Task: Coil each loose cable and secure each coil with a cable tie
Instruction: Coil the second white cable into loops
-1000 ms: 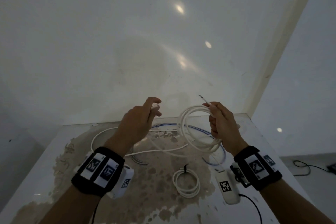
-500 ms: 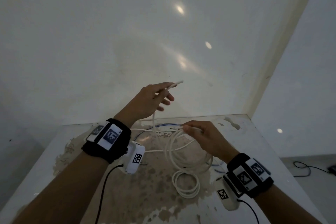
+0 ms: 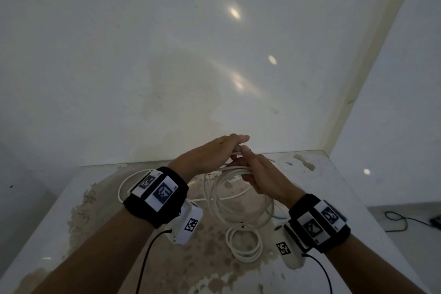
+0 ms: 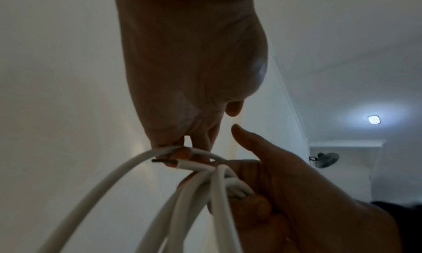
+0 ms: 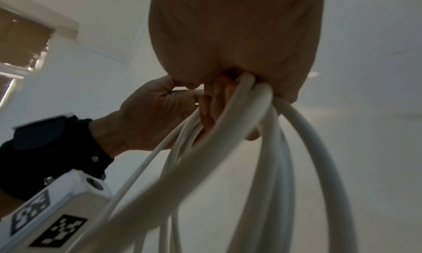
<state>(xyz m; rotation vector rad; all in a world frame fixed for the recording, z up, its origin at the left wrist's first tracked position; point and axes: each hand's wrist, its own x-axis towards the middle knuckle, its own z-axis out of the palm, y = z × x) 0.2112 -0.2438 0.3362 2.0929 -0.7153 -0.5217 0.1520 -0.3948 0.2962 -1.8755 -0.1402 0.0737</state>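
Stained table (image 3: 100,200), wall fan (image 4: 325,159).

white cable (image 3: 238,198): smooth, faintly glossy plastic sheath. table (image 3: 334,186): glossy white top, rough brown worn patches. wrist bands (image 3: 155,196): matt black cloth.

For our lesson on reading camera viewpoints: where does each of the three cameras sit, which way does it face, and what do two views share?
Head: worn on the head, looks forward and down at the table; both forearms and wristbands show.
Left wrist: looks along the left hand at its fingers, which hold the white cable; the right hand shows too.
Right wrist: looks along the right hand, which grips the cable's loops; the left hand shows too.
Shared: all three show both hands meeting on the cable.
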